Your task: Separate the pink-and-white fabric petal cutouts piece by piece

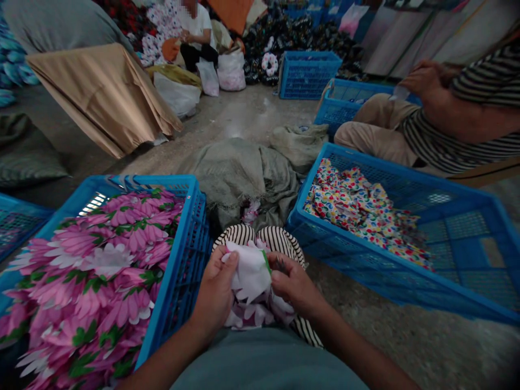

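Observation:
A white fabric flower piece (251, 271) with a green edge is held up between my two hands above my lap. My left hand (219, 281) pinches its left side between thumb and fingers. At its right, by the green edge, the fingers of my right hand (290, 279) are closed on it; a small dark item shows at those fingers, too small to name. More pale pink and white petal pieces (254, 315) lie on my lap, under the held one. Striped cloth (280, 241) covers my knees.
A blue crate (190, 216) of pink flowers with green leaves stands at the left. Another blue crate (459, 200) at the right holds colourful printed fabric pieces (357, 208). Grey sacks (244, 168) lie ahead. A person in stripes (479, 103) sits at the right, another person (199, 32) farther back.

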{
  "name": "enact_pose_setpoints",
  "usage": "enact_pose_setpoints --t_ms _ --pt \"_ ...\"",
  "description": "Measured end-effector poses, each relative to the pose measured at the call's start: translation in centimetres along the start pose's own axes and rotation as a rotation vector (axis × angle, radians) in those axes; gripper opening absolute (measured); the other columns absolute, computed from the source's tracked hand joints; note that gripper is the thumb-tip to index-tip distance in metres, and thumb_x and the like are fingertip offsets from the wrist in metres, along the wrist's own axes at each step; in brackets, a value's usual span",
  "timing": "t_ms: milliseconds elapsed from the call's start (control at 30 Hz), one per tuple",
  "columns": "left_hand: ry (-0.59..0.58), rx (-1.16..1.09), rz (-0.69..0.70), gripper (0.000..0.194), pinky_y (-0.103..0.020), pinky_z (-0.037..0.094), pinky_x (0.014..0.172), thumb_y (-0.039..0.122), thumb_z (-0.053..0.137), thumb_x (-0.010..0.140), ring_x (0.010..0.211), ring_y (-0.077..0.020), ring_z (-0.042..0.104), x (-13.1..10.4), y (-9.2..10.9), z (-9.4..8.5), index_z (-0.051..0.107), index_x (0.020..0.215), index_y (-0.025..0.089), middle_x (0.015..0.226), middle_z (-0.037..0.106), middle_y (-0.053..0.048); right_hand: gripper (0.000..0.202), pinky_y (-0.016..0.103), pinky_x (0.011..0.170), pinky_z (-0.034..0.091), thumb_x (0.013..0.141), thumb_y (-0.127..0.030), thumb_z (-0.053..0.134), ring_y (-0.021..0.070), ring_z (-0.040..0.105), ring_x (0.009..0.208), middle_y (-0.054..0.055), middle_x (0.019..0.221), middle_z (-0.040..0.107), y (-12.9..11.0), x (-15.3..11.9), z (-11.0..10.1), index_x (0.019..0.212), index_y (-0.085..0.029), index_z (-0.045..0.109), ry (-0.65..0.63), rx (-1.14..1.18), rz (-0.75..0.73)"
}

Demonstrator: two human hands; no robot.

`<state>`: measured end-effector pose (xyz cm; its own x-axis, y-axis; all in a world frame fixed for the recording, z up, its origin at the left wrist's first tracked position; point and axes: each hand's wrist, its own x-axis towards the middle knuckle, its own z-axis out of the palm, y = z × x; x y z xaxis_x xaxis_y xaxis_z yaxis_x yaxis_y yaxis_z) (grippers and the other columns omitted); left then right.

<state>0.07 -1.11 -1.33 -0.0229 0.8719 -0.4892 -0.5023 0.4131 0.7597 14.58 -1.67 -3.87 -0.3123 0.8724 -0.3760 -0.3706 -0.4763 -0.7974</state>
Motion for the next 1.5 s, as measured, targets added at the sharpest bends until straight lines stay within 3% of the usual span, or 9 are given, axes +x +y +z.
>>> enact_pose_setpoints --t_ms 200,367,467,567,633,767,933,1200,1500 --pt "-0.084 -0.008 -0.084 0.014 -0.022 0.044 0.059 0.026 0.055 0.075 0.06 -0.01 0.056 -0.1 -0.4 -0.2 0.048 0.085 0.019 0.07 0.059 0.004 0.023 0.018 0.039 0.023 0.068 -0.037 0.063 0.0055 0.032 0.043 -0.006 0.054 0.043 -0.6 0.5 0.0 0.071 -0.017 0.052 0.126 -0.143 -0.136" --pt "-0.017 0.249 0.28 0.015 -0.023 0.041 0.076 0.023 0.058 0.072 0.083 -0.0127 0.055 0.9 0.8 -1.7 0.052 0.085 0.019 0.087 0.059 -0.001 0.018 0.02 0.049 0.028 0.077 -0.029 0.051 0.0088 0.036 0.053 -0.004 0.058 0.041 -1.5 -0.1 -0.2 0.066 -0.016 0.05 0.042 -0.479 -0.279" --pt "-0.272 0.504 0.28 0.026 -0.025 0.039 0.08 0.024 0.062 0.068 0.088 -0.0168 0.054 1.0 2.0 -1.8 0.057 0.093 0.019 0.092 0.06 -0.004 0.014 0.021 0.052 0.029 0.078 -0.023 0.048 0.0093 0.038 0.056 -0.004 0.059 0.042 -2.2 -0.4 0.1 0.066 -0.016 0.05 -0.093 -0.629 -0.347" --pt "-0.484 0.674 0.135 0.014 -0.022 0.04 0.061 0.024 0.065 0.064 0.066 -0.0137 0.052 0.6 2.4 -1.0 0.059 0.073 0.015 0.069 0.057 0.0 0.013 0.021 0.052 0.03 0.078 -0.022 0.048 0.0095 0.039 0.056 -0.003 0.06 0.044 -2.5 -0.3 0.4 0.066 -0.016 0.051 -0.121 -0.669 -0.358" --pt "-0.451 0.633 0.043 0.016 -0.019 0.036 0.05 0.028 0.062 0.067 0.053 -0.0094 0.046 0.3 2.1 -0.4 0.053 0.064 0.016 0.058 0.051 0.003 0.015 0.02 0.05 0.029 0.078 -0.024 0.049 0.0093 0.037 0.055 -0.004 0.058 0.042 -2.4 -0.1 0.3 0.065 -0.016 0.049 -0.048 -0.635 -0.329" --pt "-0.301 0.455 -0.027 0.022 -0.017 0.034 0.044 0.029 0.065 0.065 0.046 -0.0066 0.043 0.1 1.3 0.0 0.046 0.065 0.017 0.054 0.049 0.006 0.02 0.02 0.045 0.026 0.077 -0.032 0.051 0.0083 0.033 0.052 -0.004 0.058 0.04 -1.9 0.2 -0.1 0.066 -0.016 0.048 -0.004 -0.472 -0.226" --pt "-0.19 0.245 -0.003 0.024 -0.017 0.038 0.043 0.025 0.066 0.064 0.045 -0.0073 0.048 0.1 1.1 -0.3 0.044 0.069 0.017 0.056 0.056 0.005 0.022 0.019 0.04 0.022 0.074 -0.038 0.057 0.0064 0.03 0.046 -0.005 0.057 0.041 -1.6 0.1 -0.4 0.072 -0.016 0.051 0.019 -0.298 -0.148" --pt "-0.133 0.079 0.039 0.025 -0.018 0.041 0.041 0.024 0.066 0.065 0.042 -0.008 0.05 0.1 0.8 0.0 0.042 0.072 0.019 0.057 0.058 0.006 0.022 0.018 0.039 0.02 0.075 -0.038 0.056 0.0054 0.025 0.041 -0.007 0.051 0.036 -1.0 0.3 -0.8 0.076 -0.016 0.053 0.032 -0.253 -0.152" --pt "-0.071 0.119 0.112 0.018 -0.017 0.04 0.046 0.025 0.063 0.071 0.049 -0.0066 0.05 0.2 0.2 -0.6 0.047 0.077 0.018 0.061 0.055 0.006 0.027 0.019 0.046 0.032 0.073 -0.042 0.057 0.0093 0.04 0.054 -0.001 0.064 0.047 1.1 0.1 0.4 0.073 -0.016 0.051 -0.01 -0.172 -0.129"
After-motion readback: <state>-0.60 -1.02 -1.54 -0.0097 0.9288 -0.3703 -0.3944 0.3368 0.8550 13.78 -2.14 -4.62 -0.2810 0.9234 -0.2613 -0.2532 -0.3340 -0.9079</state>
